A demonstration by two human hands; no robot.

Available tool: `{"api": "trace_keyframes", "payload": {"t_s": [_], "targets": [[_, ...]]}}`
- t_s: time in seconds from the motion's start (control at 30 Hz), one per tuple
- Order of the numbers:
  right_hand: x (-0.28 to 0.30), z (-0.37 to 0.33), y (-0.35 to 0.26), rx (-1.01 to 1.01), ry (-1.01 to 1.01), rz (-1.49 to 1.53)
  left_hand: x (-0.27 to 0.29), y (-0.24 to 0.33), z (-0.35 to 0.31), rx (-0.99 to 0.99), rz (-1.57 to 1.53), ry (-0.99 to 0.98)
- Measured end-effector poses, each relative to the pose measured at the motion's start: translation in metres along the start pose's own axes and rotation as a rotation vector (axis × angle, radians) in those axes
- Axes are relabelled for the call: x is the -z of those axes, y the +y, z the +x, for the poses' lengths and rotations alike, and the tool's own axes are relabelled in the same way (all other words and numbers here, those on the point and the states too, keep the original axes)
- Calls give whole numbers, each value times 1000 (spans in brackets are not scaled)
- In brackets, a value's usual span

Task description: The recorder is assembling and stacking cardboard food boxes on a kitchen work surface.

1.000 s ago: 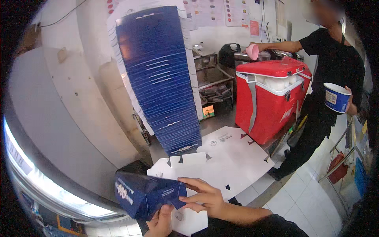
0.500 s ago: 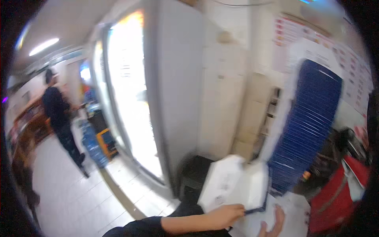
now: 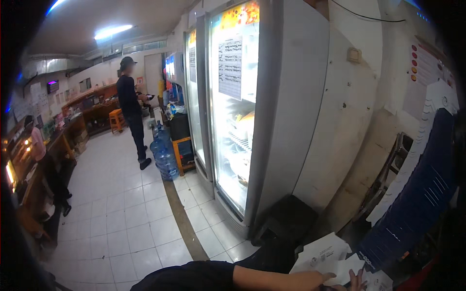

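An unfolded white cardboard box (image 3: pixel 324 252) lies low at the right, in front of me. My left hand (image 3: pixel 324 279) is closed at its near side, with the forearm reaching in from the lower edge. By the box's right part is my right hand (image 3: pixel 358 281), its fingers raised and somewhat apart; the palm is cut off by the frame's lower edge. A tall leaning stack of flat cartons (image 3: pixel 412 203), dark blue with white edges, rises just beyond my right hand.
A lit glass-door fridge (image 3: pixel 235 111) stands ahead, with a dark bin-like object (image 3: pixel 286 218) at its foot. Large blue water bottles (image 3: pixel 164 155) stand on the tiled floor (image 3: pixel 116 228). One person (image 3: pixel 130 104) stands farther off; another (image 3: pixel 41 150) is at the left counter.
The view has swung left, so fridge, stack and box sit farther right. The box and both hands now appear lower in the picture. My left hand remains at the box.
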State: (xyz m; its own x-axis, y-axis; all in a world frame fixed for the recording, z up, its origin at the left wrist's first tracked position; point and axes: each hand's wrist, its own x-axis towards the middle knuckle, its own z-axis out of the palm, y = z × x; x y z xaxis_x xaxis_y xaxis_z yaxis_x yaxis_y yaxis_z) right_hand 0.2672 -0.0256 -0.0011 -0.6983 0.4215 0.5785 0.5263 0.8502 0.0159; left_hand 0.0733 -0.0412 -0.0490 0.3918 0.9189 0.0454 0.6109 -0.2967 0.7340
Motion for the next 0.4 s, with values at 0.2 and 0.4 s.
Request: {"api": "trace_keyframes", "payload": {"t_s": [0.2, 0.4], "targets": [[-33, -32, 11, -247, 522, 3, -4, 10, 3, -101, -41, 85], [-21, -39, 17, -265, 49, 408, -5, 13, 5, -53, 47, -3]]}}
